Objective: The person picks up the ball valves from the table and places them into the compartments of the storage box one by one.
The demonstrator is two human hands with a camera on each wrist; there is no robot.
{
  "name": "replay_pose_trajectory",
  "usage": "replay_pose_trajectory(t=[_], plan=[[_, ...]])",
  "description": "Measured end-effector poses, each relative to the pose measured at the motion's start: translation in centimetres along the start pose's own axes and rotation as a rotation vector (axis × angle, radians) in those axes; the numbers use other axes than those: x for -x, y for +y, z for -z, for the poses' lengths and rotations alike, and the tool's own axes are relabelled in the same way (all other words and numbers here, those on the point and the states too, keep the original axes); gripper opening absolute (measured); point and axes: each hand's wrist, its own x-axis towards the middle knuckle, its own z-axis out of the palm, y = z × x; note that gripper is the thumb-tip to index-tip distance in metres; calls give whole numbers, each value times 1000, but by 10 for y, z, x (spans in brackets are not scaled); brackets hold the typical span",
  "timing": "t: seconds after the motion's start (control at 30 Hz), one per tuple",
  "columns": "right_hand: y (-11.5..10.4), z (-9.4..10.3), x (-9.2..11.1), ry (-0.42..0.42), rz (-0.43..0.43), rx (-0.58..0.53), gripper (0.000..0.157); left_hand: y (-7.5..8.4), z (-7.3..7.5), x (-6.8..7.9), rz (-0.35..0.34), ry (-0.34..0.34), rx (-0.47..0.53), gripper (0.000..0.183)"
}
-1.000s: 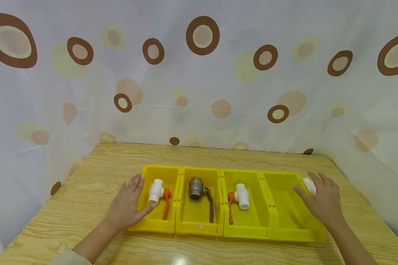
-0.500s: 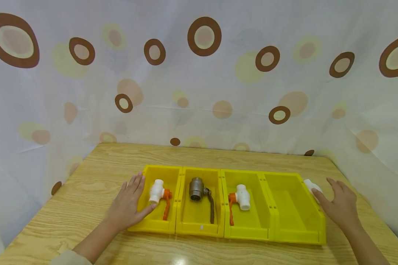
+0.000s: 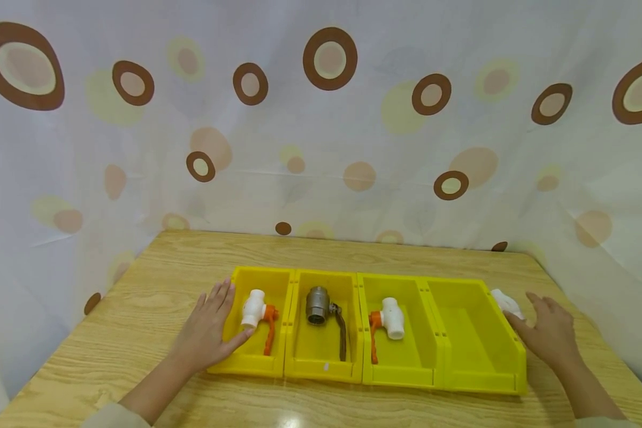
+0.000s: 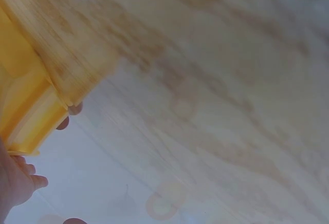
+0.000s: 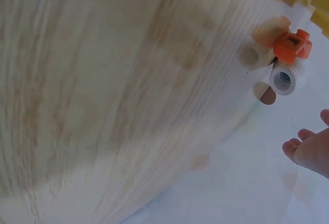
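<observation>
My left hand rests along the left wall of the leftmost yellow bin, fingers straight; the left wrist view shows part of that hand beside the yellow bin. In that bin lies a white ball valve with an orange lever. The second bin holds a metal ball valve, the third another white ball valve. Right of the row, my right hand is spread beside a white valve on the table. In the right wrist view this valve has an orange part, and the hand is apart from it.
The joined yellow bins form a row along the front of the wooden table. Nothing lies in the rightmost bin. A white patterned curtain hangs behind and at both sides.
My right hand has moved right, from over the rightmost bin's right edge to outside it, uncovering more of the bin. The left hand and the valves in the bins stay put.
</observation>
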Motion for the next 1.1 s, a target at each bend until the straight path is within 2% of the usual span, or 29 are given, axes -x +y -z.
replay_pose_trajectory(t=[0.2,0.27,0.4,0.5,0.7,0.9,1.0,1.1], plan=[[8,-9,-2,9,51,74,53,0,-2,-1,-1,5,-5,85],[10,-12,-3,-9,60,84,49,0,-2,-1,-4,13,-6,85],[10,-15,-6,-98,27,77,44,0,-2,-1,-7,17,-6,85],[8,-17,-8,-159,11,77,43,-1,-2,-1,-6,20,-8,85],[6,-19,-10,-203,3,22,44,-1,-2,1,-7,27,-7,84],[7,-20,-12,-187,40,46,45,-1,-2,0,-9,28,-2,84],[6,-19,-15,-243,-40,-58,56,0,-1,0,-8,29,-2,84],[6,-16,-19,-326,-196,-238,72,-1,-1,0,-9,30,-7,83]])
